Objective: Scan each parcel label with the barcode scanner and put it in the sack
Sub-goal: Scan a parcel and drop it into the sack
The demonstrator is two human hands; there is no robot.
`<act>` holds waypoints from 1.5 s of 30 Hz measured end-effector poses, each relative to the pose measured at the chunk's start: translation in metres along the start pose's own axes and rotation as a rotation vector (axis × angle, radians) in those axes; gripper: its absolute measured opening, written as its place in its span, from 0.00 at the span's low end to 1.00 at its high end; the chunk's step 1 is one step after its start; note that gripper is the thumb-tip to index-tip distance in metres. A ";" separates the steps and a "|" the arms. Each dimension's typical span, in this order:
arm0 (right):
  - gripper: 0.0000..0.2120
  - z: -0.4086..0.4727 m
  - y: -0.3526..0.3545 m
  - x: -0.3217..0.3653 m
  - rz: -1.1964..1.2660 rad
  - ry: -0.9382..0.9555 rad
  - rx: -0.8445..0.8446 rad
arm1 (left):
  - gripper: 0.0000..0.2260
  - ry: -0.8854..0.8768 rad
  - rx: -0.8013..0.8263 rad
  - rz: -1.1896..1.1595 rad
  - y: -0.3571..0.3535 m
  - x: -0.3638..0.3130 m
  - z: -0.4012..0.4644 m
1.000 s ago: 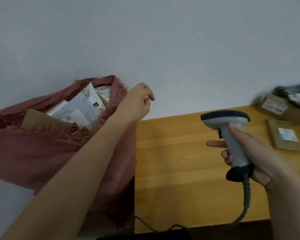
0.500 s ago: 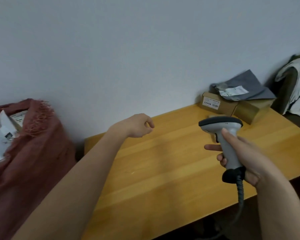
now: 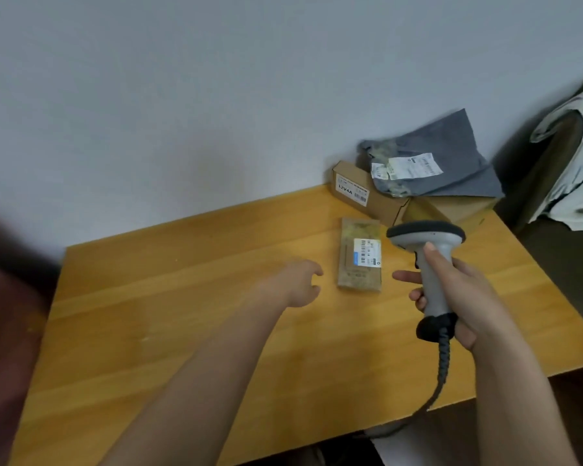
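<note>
Four parcels remain on our table [image 3: 182, 331]: grey mailer [image 3: 451, 163] atop two boxes, flat packet [image 3: 360, 260] nearer. Sack [image 3: 4, 314], behind us now, blurs at left. Our left hand [image 3: 298, 284] has swung over from it, fingers loosely spread beside the packet; our right hand [image 3: 465, 297] grips the scanner [image 3: 433, 264].

"12V4A" printed on white label of brown carton [image 3: 367, 193] at back of bench [image 3: 182, 331]. Barcode labels on flat parcel [image 3: 360, 260] and grey mailer bag [image 3: 445, 156]: print too small to read.
</note>
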State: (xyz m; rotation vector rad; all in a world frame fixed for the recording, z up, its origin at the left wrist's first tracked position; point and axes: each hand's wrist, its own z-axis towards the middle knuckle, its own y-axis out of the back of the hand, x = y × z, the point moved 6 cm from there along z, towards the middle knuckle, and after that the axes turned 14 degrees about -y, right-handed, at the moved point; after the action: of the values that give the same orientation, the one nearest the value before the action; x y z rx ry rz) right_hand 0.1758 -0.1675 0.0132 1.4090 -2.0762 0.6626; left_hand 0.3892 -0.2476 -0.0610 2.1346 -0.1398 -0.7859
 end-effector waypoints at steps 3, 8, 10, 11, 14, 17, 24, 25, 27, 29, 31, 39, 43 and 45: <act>0.12 0.023 0.006 -0.001 0.007 -0.022 0.016 | 0.25 0.005 0.062 0.058 -0.025 -0.003 0.034; 0.12 0.048 0.012 -0.003 -0.038 -0.032 0.022 | 0.32 -0.036 0.115 0.118 -0.074 -0.018 0.081; 0.12 0.054 0.014 -0.003 -0.058 -0.038 0.020 | 0.33 -0.026 0.141 0.157 -0.092 -0.013 0.089; 0.12 0.057 0.014 -0.004 -0.067 -0.041 0.018 | 0.33 -0.014 0.160 0.182 -0.100 -0.008 0.090; 0.13 0.061 0.013 -0.006 -0.100 -0.048 0.016 | 0.33 -0.012 0.160 0.263 -0.111 0.005 0.083; 0.12 0.064 0.005 -0.009 -0.131 -0.063 0.032 | 0.29 -0.040 0.065 0.320 -0.105 0.021 0.071; 0.12 0.064 -0.048 -0.017 -0.295 -0.052 0.148 | 0.33 0.177 -0.044 0.257 -0.101 0.104 -0.018; 0.12 0.063 -0.060 -0.019 -0.347 -0.046 0.170 | 0.36 0.222 -0.048 0.246 -0.104 0.115 -0.033; 0.13 0.057 -0.083 -0.025 -0.458 -0.035 0.222 | 0.41 0.295 -0.065 0.212 -0.109 0.133 -0.059; 0.16 0.050 -0.105 -0.033 -0.562 -0.030 0.279 | 0.46 0.362 -0.077 0.170 -0.115 0.145 -0.076; 0.16 0.042 -0.125 -0.042 -0.648 -0.035 0.348 | 0.47 0.418 -0.087 0.145 -0.123 0.154 -0.088; 0.14 0.024 -0.161 -0.061 -0.808 -0.063 0.449 | 0.49 0.558 -0.208 -0.091 -0.153 0.180 -0.117; 0.11 0.022 -0.166 -0.056 -0.841 -0.048 0.423 | 0.53 0.611 -0.448 -0.394 -0.146 0.190 -0.131; 0.12 0.019 -0.170 -0.051 -0.844 -0.041 0.428 | 0.56 0.637 -0.578 -0.486 -0.138 0.194 -0.140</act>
State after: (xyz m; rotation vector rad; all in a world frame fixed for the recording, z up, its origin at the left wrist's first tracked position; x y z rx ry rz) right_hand 0.3478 -0.2025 -0.0189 2.3236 -1.1847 0.7137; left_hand 0.6022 -0.1333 -0.1951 1.7580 0.8626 -0.3049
